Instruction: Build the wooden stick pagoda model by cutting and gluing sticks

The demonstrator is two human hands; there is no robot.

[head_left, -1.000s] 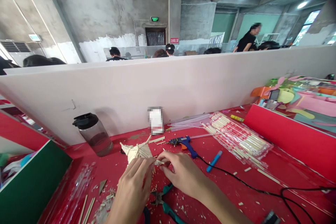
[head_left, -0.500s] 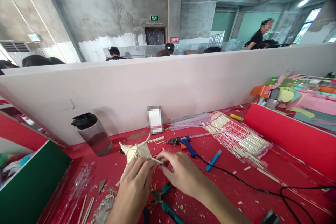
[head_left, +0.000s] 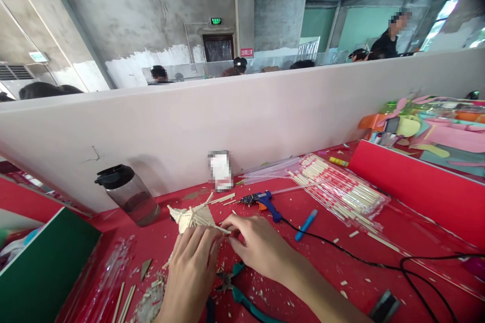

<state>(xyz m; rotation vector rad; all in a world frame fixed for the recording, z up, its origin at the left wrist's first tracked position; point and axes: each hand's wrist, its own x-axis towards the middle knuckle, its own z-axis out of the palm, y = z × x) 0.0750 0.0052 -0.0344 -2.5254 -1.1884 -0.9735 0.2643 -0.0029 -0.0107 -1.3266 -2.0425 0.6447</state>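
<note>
A small roof-like model made of pale wooden sticks (head_left: 195,216) sits low on the red table. My left hand (head_left: 193,257) is closed over its near edge, and the fingers cover part of it. On the model's right side, my right hand (head_left: 252,242) pinches at the end of a stick at the corner. Both sets of fingertips are close together there. Green-handled cutting pliers (head_left: 242,298) lie between my forearms. Beyond my right hand rests a blue hot glue gun (head_left: 263,201), its nozzle pointing left towards a few loose sticks (head_left: 223,198).
A water bottle (head_left: 129,194) stands at the back left. Packs of chopsticks (head_left: 341,186) and a blue tube (head_left: 306,225) lie to the right. The glue gun's black cord (head_left: 341,251) crosses the right side. A white partition (head_left: 227,111) closes off the back; wood scraps (head_left: 151,298) lie near left.
The view has shifted slightly, so the table things appear a little further left. Both hands stay at the model with much the same grip. A person in the background has moved right.
</note>
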